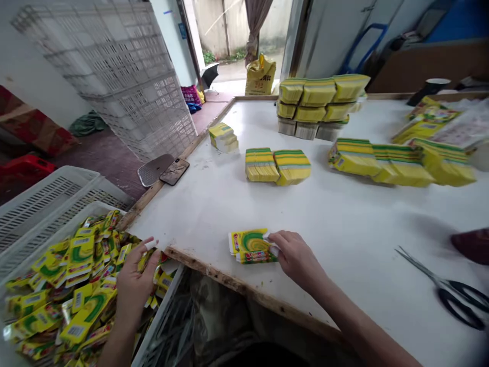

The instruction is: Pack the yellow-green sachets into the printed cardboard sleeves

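My right hand (296,257) rests on the white table (237,204) near its front edge, fingers closed on the right end of a small stack of yellow-green packets (250,245). My left hand (138,278) reaches down into a white plastic crate (57,229) at the left, filled with several loose yellow-green packets (72,300); its fingers curl into the pile. What they grip is hidden.
Bundled stacks of packets lie mid-table (277,165), at the back (319,104) and right (401,160). Black scissors (451,293) lie at the right. Two phones (164,171) sit on the table's left edge. Stacked white crates (126,71) lean at the left.
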